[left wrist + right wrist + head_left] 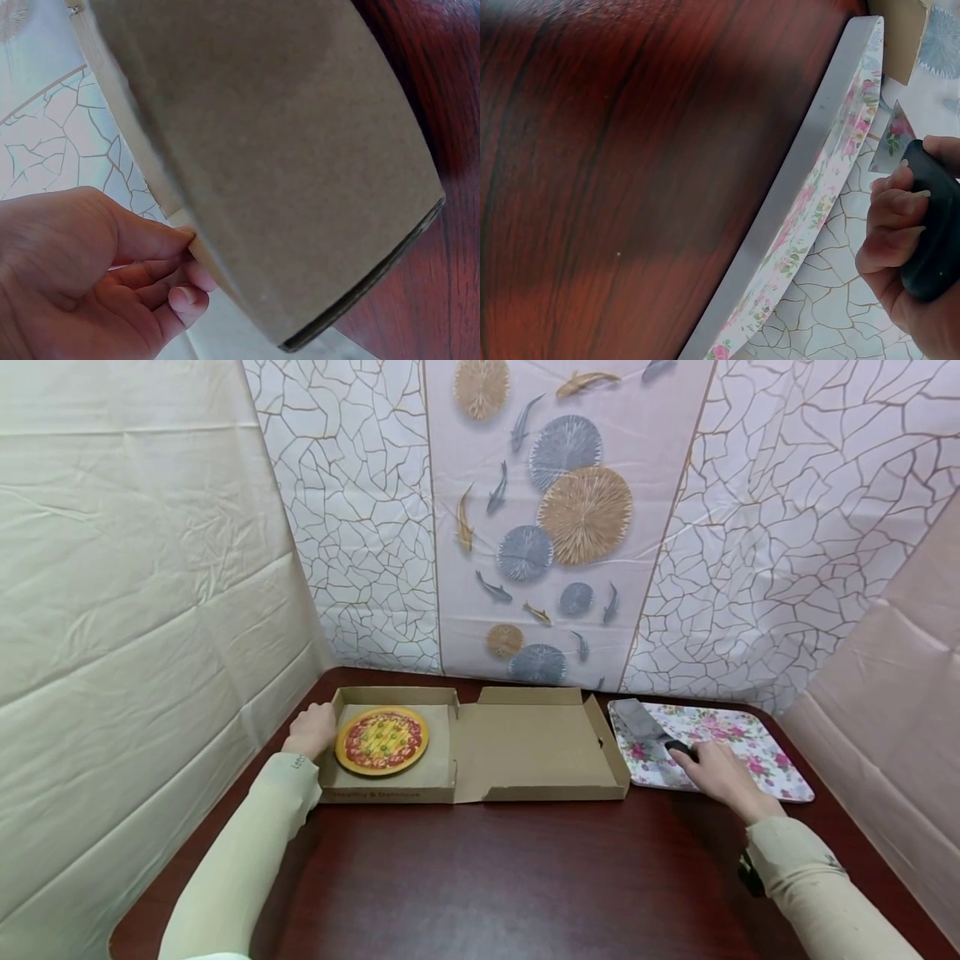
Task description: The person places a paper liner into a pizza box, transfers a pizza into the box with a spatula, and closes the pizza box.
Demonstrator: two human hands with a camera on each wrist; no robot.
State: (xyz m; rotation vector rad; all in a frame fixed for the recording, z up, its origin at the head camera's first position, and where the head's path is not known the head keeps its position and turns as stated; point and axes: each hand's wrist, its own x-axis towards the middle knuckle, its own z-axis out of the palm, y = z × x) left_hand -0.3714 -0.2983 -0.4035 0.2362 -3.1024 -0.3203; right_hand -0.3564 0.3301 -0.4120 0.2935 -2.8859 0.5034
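Note:
An open cardboard pizza box (540, 747) lies flat on the table, its lid folded out to the right. A toy-like round pizza (382, 741) with yellow, red and green topping sits in the box's left half. At the left wall of the box, my left hand (312, 729) pinches the cardboard edge between thumb and fingers, as the left wrist view shows close up. My right hand (723, 772) grips the black handle (934, 225) of a spatula. Its metal blade (639, 720) points up and left over a flowered tray (772, 768).
The dark red wooden table (495, 877) stretches in front of the box and tray. Behind it hangs a patterned cloth (375, 527), with pale cloth walls on both sides. The tray stands right beside the lid's right flap (609, 743).

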